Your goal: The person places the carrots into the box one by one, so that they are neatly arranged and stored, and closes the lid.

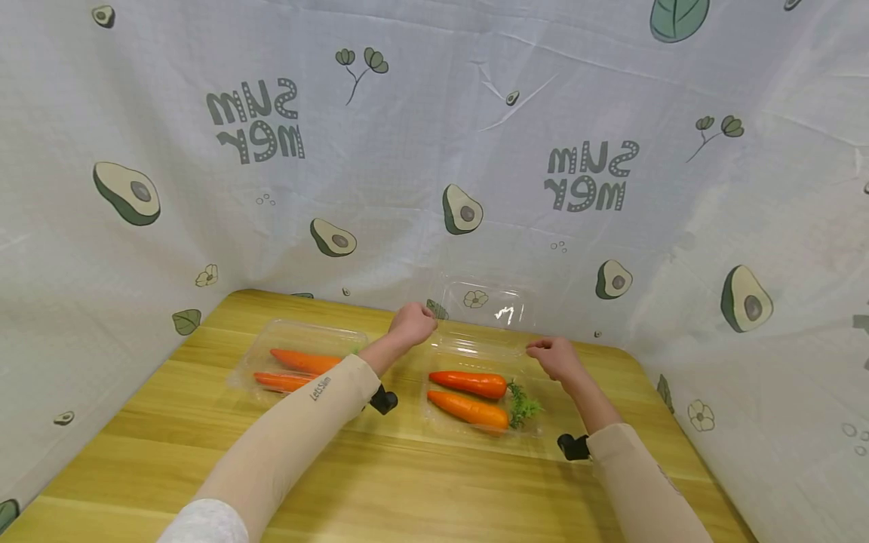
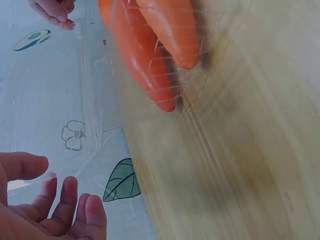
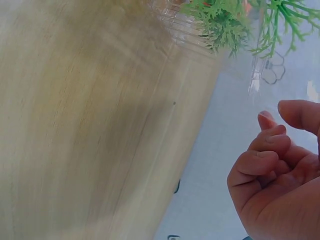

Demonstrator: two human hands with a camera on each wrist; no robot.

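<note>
A clear plastic box (image 1: 434, 430) lies on the table with its hinged lid (image 1: 502, 290) raised at the back. Inside are two orange carrots (image 1: 468, 384) side by side, their frilly green tops (image 1: 523, 407) towards the right. With thumb and fingers, my left hand (image 1: 413, 324) pinches the left edge of the lid. The thumb and forefinger of my right hand (image 1: 555, 357) meet at the lid's right edge, and its other fingers (image 3: 257, 165) are curled. Because the lid is transparent, its exact edge is faint in both wrist views.
To the left, partly behind my left forearm, stands another clear box (image 1: 271, 335) holding orange carrots (image 1: 305, 360). The wooden table (image 1: 380, 483) backs onto a white curtain (image 1: 394, 166) printed with avocados. Black wrist mounts (image 1: 573, 447) sit under both forearms.
</note>
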